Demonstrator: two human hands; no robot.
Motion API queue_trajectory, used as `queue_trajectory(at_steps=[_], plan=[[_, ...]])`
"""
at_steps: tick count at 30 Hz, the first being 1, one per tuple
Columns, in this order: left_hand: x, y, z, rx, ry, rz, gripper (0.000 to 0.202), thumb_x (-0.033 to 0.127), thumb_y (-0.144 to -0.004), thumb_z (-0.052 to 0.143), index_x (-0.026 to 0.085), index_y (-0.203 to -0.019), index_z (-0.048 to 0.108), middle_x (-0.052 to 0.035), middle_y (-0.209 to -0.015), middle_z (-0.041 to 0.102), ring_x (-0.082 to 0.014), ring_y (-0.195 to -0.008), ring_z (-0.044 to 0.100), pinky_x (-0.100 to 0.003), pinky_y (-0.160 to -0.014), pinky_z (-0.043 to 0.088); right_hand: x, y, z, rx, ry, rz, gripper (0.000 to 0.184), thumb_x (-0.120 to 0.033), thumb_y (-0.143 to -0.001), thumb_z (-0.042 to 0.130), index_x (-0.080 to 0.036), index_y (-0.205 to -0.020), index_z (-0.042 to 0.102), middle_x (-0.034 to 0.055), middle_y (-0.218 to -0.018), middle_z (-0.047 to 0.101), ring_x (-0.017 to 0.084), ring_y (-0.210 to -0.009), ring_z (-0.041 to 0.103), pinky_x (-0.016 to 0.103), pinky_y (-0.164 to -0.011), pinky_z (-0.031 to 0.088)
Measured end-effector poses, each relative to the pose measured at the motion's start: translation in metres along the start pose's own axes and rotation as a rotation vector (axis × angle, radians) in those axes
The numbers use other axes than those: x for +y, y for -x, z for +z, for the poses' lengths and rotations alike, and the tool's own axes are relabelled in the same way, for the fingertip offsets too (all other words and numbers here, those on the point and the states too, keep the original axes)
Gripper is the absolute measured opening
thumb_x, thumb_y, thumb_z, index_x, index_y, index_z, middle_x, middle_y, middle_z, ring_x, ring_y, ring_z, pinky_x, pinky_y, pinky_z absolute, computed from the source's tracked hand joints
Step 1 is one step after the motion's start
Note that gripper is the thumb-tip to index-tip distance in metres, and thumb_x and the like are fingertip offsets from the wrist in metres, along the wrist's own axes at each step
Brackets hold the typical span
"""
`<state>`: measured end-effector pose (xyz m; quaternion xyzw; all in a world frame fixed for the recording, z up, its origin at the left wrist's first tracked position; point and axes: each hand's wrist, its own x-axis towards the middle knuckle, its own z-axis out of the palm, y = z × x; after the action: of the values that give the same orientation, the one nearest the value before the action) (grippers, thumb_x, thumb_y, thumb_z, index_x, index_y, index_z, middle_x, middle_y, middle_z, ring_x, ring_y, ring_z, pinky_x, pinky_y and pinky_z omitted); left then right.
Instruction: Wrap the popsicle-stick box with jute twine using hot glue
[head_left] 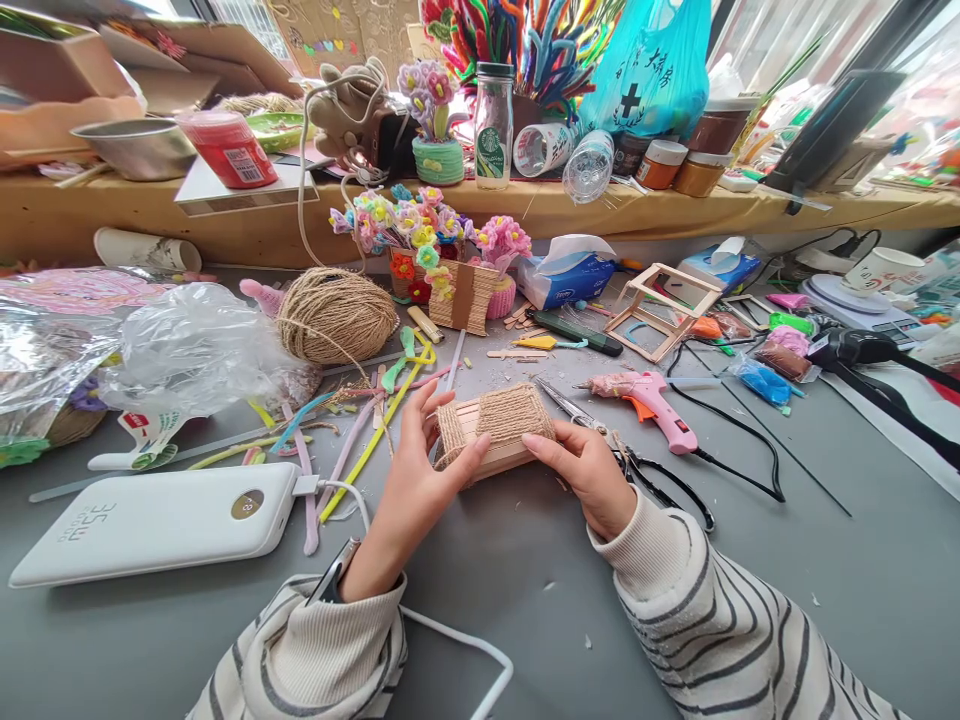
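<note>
Between my two hands is a small box of wooden craft sticks [517, 415], partly wrapped in jute twine; a strip of bare sticks shows toward its left. My left hand [424, 455] grips its left end, thumb on the near edge and fingers round the far side. At the right end, my right hand [589, 460] holds it with the thumb on top. A twine strand runs from near my left hand to the ball of jute twine [337, 315]. Just right of the box lie scissors [577, 408] with black handles, partly behind my right hand.
A pink glue gun [649, 400] with a black cord lies to the right. A white power bank [161, 525] with a cable sits left, near several pipe cleaners [375, 440]. Farther back stand a stick frame [660, 310] and pipe-cleaner flowers [420, 230]. A crowded shelf [555, 215] runs behind.
</note>
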<state>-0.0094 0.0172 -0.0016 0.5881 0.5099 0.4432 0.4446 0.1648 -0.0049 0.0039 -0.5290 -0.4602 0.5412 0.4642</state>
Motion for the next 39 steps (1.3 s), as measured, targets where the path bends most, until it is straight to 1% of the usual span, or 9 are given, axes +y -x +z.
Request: queue_trajectory(at_steps=[8, 14, 21, 25, 29, 31, 34, 37, 39], plan=[[0.001, 0.001, 0.001, -0.015, 0.002, 0.005, 0.067, 0.041, -0.070, 0.064, 0.025, -0.126, 0.031, -0.0115, -0.125, 0.044, -0.0228, -0.110, 0.052, -0.041, -0.093, 0.043, 0.000, 0.000, 0.000, -0.011, 0.014, -0.036, 0.030, -0.043, -0.069, 0.062, -0.016, -0.080, 0.069, 0.0035, -0.078, 0.068, 0.020, -0.080, 0.058, 0.030, -0.070, 0.045], [0.002, 0.002, 0.001, -0.007, -0.024, -0.014, 0.067, 0.043, -0.070, 0.063, 0.024, -0.125, 0.031, -0.0112, -0.125, 0.045, -0.0227, -0.112, 0.051, -0.040, -0.095, 0.042, 0.001, 0.000, 0.000, -0.005, 0.044, -0.026, 0.029, -0.042, -0.071, 0.060, -0.016, -0.080, 0.068, 0.0017, -0.072, 0.065, 0.016, -0.070, 0.056, 0.028, -0.066, 0.044], [0.004, 0.002, 0.001, 0.004, -0.023, -0.003, 0.066, 0.042, -0.070, 0.064, 0.024, -0.124, 0.031, -0.0112, -0.125, 0.044, -0.0220, -0.109, 0.052, -0.039, -0.090, 0.045, 0.003, 0.000, 0.000, -0.019, 0.029, -0.046, 0.028, -0.040, -0.073, 0.060, -0.015, -0.083, 0.068, 0.0038, -0.080, 0.066, 0.018, -0.078, 0.057, 0.030, -0.072, 0.044], [0.005, 0.003, 0.001, 0.005, -0.035, -0.018, 0.067, 0.042, -0.070, 0.063, 0.024, -0.125, 0.029, -0.0110, -0.127, 0.042, -0.0220, -0.109, 0.052, -0.041, -0.092, 0.043, 0.003, -0.001, -0.001, -0.022, 0.022, -0.053, 0.028, -0.040, -0.073, 0.060, -0.016, -0.084, 0.068, 0.0028, -0.075, 0.066, 0.020, -0.080, 0.058, 0.031, -0.073, 0.044], [0.005, 0.004, 0.002, 0.019, -0.032, -0.018, 0.067, 0.044, -0.070, 0.062, 0.025, -0.125, 0.029, -0.0105, -0.128, 0.041, -0.0231, -0.110, 0.051, -0.043, -0.093, 0.041, 0.001, -0.001, 0.001, -0.030, 0.006, -0.077, 0.027, -0.042, -0.074, 0.058, -0.017, -0.076, 0.067, 0.0018, -0.071, 0.065, 0.021, -0.085, 0.058, 0.031, -0.076, 0.045], [0.005, 0.005, 0.003, 0.019, -0.027, -0.024, 0.067, 0.044, -0.070, 0.062, 0.025, -0.126, 0.029, -0.0107, -0.129, 0.041, -0.0239, -0.111, 0.050, -0.044, -0.093, 0.041, 0.000, -0.001, 0.003, -0.001, 0.014, -0.084, 0.028, -0.044, -0.073, 0.058, -0.017, -0.073, 0.066, 0.0024, -0.073, 0.065, 0.021, -0.087, 0.058, 0.031, -0.077, 0.045], [0.006, 0.006, 0.005, 0.024, -0.034, -0.012, 0.068, 0.045, -0.070, 0.062, 0.026, -0.126, 0.028, -0.0107, -0.129, 0.040, -0.0245, -0.111, 0.049, -0.046, -0.094, 0.040, -0.002, -0.001, 0.008, 0.063, 0.036, -0.079, 0.032, -0.046, -0.070, 0.061, -0.015, -0.077, 0.066, 0.0037, -0.077, 0.067, 0.021, -0.083, 0.059, 0.031, -0.075, 0.046], [0.007, 0.006, 0.008, 0.062, -0.087, 0.015, 0.072, 0.045, -0.067, 0.064, 0.024, -0.127, 0.029, -0.0112, -0.128, 0.041, -0.0252, -0.114, 0.046, -0.046, -0.097, 0.036, -0.001, -0.001, 0.013, 0.095, 0.068, -0.109, 0.037, -0.048, -0.070, 0.061, -0.015, -0.084, 0.065, 0.0057, -0.084, 0.067, 0.020, -0.079, 0.060, 0.031, -0.072, 0.047], [0.008, 0.006, 0.011, 0.096, -0.121, 0.024, 0.074, 0.045, -0.065, 0.065, 0.022, -0.126, 0.029, -0.0119, -0.126, 0.042, -0.0251, -0.115, 0.045, -0.046, -0.098, 0.035, 0.001, -0.001, 0.015, 0.123, 0.138, -0.146, 0.036, -0.048, -0.070, 0.060, -0.015, -0.083, 0.065, 0.0071, -0.086, 0.067, 0.020, -0.078, 0.059, 0.032, -0.072, 0.047]])
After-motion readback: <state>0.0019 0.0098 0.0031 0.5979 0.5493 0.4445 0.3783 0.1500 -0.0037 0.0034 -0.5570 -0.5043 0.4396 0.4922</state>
